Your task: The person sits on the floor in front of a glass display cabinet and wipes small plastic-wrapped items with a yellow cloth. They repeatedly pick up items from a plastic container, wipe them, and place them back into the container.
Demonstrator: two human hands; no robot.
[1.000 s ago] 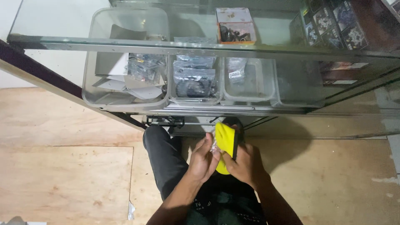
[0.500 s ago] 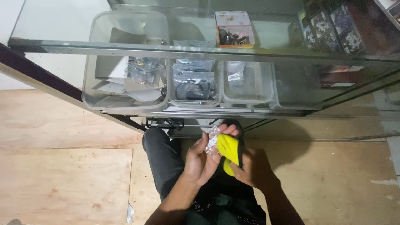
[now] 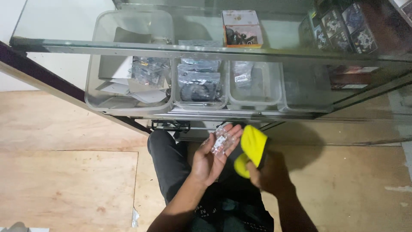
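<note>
My left hand (image 3: 211, 158) is palm up in front of a glass cabinet, with a small clear plastic packet (image 3: 220, 142) lying across its fingers. My right hand (image 3: 267, 175) grips a yellow and black object (image 3: 251, 149) just to the right, its yellow end almost touching the left fingertips. Both hands hover over my dark trouser legs (image 3: 168, 165).
The glass cabinet's shelf (image 3: 171, 48) holds clear plastic bins: one with papers and bags (image 3: 128, 81), one with bagged dark parts (image 3: 200, 83), one with a small packet (image 3: 254, 81). An orange-rimmed box (image 3: 243, 30) sits on an upper shelf. Light wooden floor (image 3: 64, 180) lies to the left.
The hands have come apart. The clear packet went from pinched against the yellow object to lying on my opened left palm, and the yellow object moved slightly right.
</note>
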